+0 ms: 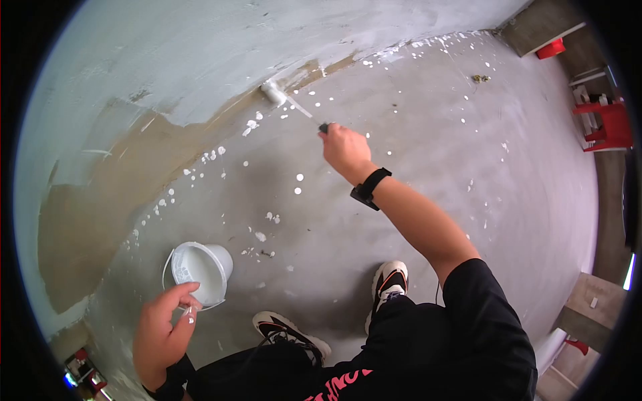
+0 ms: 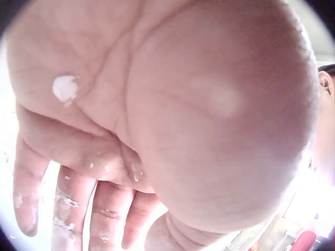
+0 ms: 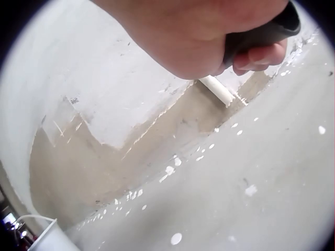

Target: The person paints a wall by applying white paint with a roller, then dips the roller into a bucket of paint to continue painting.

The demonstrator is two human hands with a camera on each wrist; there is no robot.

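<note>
My right hand [image 1: 347,154] grips the black handle [image 3: 256,42] of a paint roller. The white roller head [image 1: 273,92] lies against the low part of the wall [image 1: 200,67], close to where it meets the floor. In the right wrist view, part of the roller [image 3: 218,91] shows below the hand. My left hand [image 1: 162,327] holds nothing; its fingers are loosely bent and overlap the rim of a white bucket [image 1: 222,257] in the head view. White paint specks mark the palm and fingers [image 2: 68,201] of that hand. White paint coats the inside of the bucket.
A brown bare patch [image 1: 87,220] runs along the wall's foot. White drips dot the grey floor [image 1: 414,200]. My shoes [image 1: 287,334] stand just right of the bucket. Red stools [image 1: 610,127] and a red container [image 1: 550,49] are at the far right.
</note>
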